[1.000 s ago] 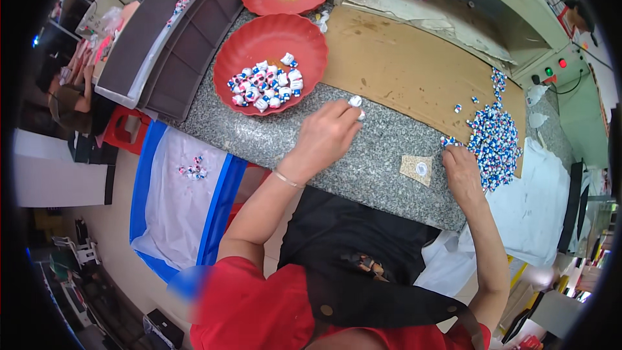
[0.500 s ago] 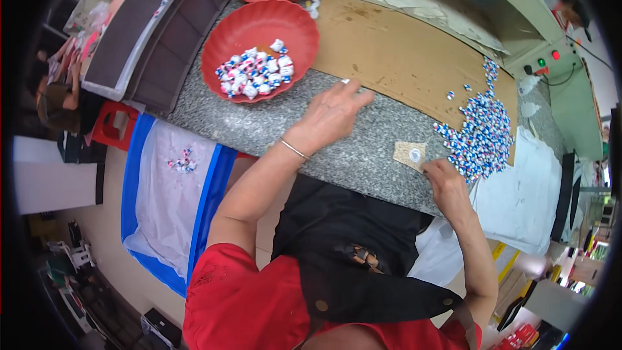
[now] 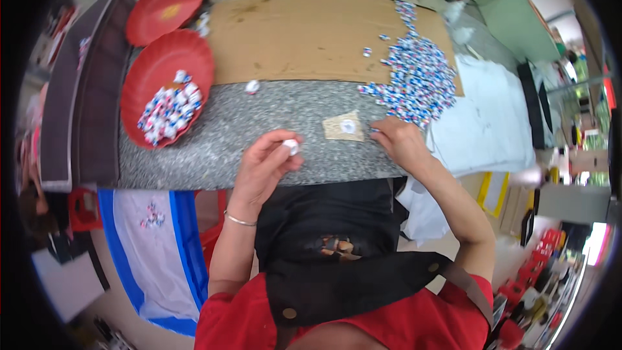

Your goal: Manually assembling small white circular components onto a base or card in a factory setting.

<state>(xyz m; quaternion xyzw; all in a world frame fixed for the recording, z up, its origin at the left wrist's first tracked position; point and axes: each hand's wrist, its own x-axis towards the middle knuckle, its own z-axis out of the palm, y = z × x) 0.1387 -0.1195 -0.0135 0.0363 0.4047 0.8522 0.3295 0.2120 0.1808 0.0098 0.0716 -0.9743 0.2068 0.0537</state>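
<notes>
My left hand [image 3: 264, 163], with a bracelet at its wrist, pinches a small white piece [image 3: 291, 148] between thumb and fingers above the granite counter. My right hand [image 3: 403, 145] has thumb and forefinger closed on a tiny blue piece [image 3: 374, 130], mostly hidden by the fingertips. Between the hands lies a small tan pad [image 3: 334, 128] with a round white piece [image 3: 348, 126] on it. Another white figurine-like piece [image 3: 252, 87] rests on the counter near the cardboard. Beyond my right hand spreads a heap of small blue, white and pink pieces [image 3: 421, 78].
A red scalloped bowl [image 3: 134, 94] holds several white-and-blue figurines, with a second red bowl [image 3: 146, 16] behind. A cardboard sheet [image 3: 291, 39] covers the far counter. A dark bin [image 3: 97, 91] stands left; a blue-rimmed, white-lined container [image 3: 139, 253] sits below. White cloth [image 3: 486, 116] lies right.
The view has turned, shifting the counter leftward. My left hand has moved from the cardboard's edge toward me, and a white piece now shows in it. My right hand stays beside the pad.
</notes>
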